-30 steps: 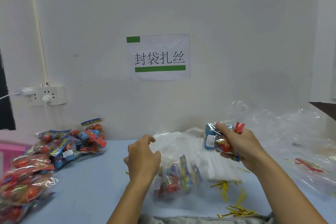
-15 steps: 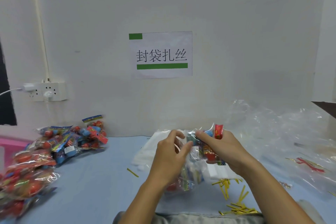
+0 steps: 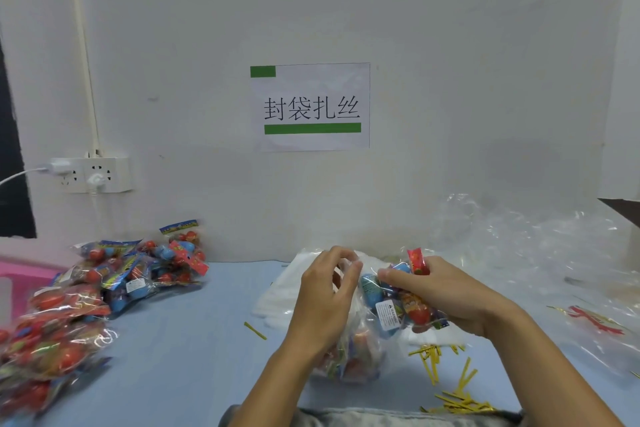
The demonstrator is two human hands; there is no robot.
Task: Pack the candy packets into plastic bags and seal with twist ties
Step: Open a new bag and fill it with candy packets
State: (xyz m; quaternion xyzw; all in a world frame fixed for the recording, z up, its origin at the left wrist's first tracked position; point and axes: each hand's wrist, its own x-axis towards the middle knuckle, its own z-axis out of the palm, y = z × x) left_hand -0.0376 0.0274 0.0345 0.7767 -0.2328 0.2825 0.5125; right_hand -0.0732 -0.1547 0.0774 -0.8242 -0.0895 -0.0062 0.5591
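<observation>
Seen from the head view: left hand point(image 3: 327, 291) pinching the mouth of a clear plastic bag point(image 3: 349, 350), fingers curled on the thin film, grip narrow and closed on the bag edge. Right hand point(image 3: 446, 291) holding a candy packet point(image 3: 398, 302) just at that mouth, fingers wrapped round it, red header of the packet sticking up above the thumb. Bag resting on the blue table point(image 3: 180, 350) near the front edge, already with several packets inside, lower part partly hidden behind the left wrist. Probably in the middle of the filling step, not yet at sealing. To do it well: keep the mouth pulled wide with the left grip, push the packet in with the narrow end first, let go only when fully below the rim. Soft film likely to fold and catch on the packet corner, so better to lift the edge a little and not to force. Gold twist ties point(image 3: 433, 357) scattered just right of the bag, easy to reach afterwards. Heap of candy packets point(image 3: 104, 288) at the left side, loose clear bags point(image 3: 536, 246) at the right near the wall.
</observation>
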